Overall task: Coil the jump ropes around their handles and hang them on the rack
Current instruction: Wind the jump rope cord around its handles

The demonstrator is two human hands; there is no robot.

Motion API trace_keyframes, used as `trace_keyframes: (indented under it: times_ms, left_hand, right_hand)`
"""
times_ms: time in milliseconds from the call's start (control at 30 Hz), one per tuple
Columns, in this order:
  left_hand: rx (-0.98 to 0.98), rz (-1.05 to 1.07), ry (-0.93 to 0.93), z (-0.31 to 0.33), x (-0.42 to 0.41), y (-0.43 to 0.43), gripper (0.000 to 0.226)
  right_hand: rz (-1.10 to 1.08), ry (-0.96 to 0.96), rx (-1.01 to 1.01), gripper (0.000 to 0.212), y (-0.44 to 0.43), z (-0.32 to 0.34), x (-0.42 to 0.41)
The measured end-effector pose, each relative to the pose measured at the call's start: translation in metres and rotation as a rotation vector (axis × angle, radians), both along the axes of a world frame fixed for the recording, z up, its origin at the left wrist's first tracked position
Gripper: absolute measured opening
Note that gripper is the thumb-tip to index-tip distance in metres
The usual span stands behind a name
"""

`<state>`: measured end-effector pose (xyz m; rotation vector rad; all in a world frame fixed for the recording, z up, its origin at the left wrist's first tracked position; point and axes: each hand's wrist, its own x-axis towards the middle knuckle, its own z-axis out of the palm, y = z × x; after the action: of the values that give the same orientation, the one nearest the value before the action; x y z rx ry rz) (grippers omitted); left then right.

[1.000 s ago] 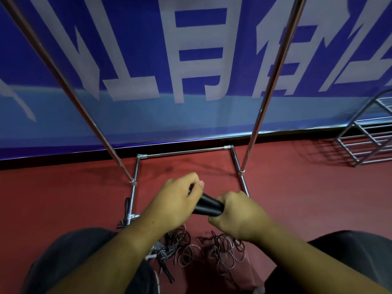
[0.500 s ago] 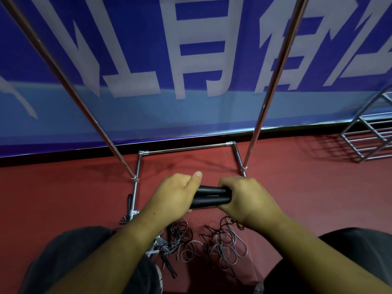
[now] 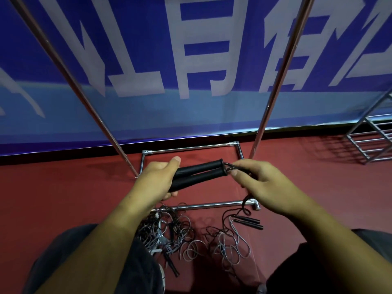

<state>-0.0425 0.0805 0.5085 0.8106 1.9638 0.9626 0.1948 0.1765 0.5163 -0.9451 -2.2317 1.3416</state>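
Note:
My left hand [image 3: 157,179] grips two black foam jump-rope handles [image 3: 199,174], held side by side and pointing right. My right hand [image 3: 261,183] pinches the thin black rope [image 3: 246,200] just where it leaves the handles' right ends; the rope hangs down from that hand to the floor. A tangle of grey and black ropes [image 3: 180,236] lies on the red floor below my hands, with another pair of black handles [image 3: 248,222] at its right. The chrome rack [image 3: 203,206] stands in front of me, its two uprights rising left and right.
A blue banner with white characters [image 3: 191,71] covers the wall behind the rack. A second metal wire rack [image 3: 373,143] stands at the far right. My knees in dark trousers [image 3: 91,262] frame the rope pile at the bottom.
My right hand slid off the handles to their right end and now pinches the rope. The handles are exposed and lie nearly level in my left hand.

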Motion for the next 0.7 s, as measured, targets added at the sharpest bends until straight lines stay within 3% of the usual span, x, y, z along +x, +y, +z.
trace_keyframes:
  times_ms: [67, 167, 233, 333, 467, 600, 700]
  left_hand:
    - [-0.005, -0.017, 0.045, 0.001, -0.002, 0.000, 0.052]
    - [0.030, -0.074, 0.208, 0.005, -0.009, -0.001, 0.061]
    - [0.084, -0.117, 0.334, 0.008, -0.013, -0.003, 0.066]
    - [0.159, -0.129, 0.353, 0.012, -0.012, -0.006, 0.062]
    - [0.166, -0.095, 0.247, 0.015, -0.006, -0.006, 0.058]
    - [0.176, 0.010, -0.055, 0.014, 0.006, -0.004, 0.046]
    - [0.190, 0.020, -0.185, 0.014, 0.011, -0.003, 0.044]
  right_hand:
    - [0.023, -0.073, 0.087, 0.020, -0.001, 0.001, 0.001]
    - [0.026, -0.059, 0.026, 0.022, -0.004, 0.005, 0.003]
    - [0.043, 0.017, -0.141, 0.024, -0.005, 0.013, 0.004]
    - [0.094, 0.153, -0.467, 0.029, -0.006, 0.018, 0.003]
    - [0.094, 0.263, -0.641, 0.035, -0.005, 0.013, -0.001]
    - [0.135, 0.357, -0.841, 0.041, 0.000, 0.008, -0.004]
    - [0.141, 0.431, -0.812, 0.029, 0.002, 0.008, -0.006]
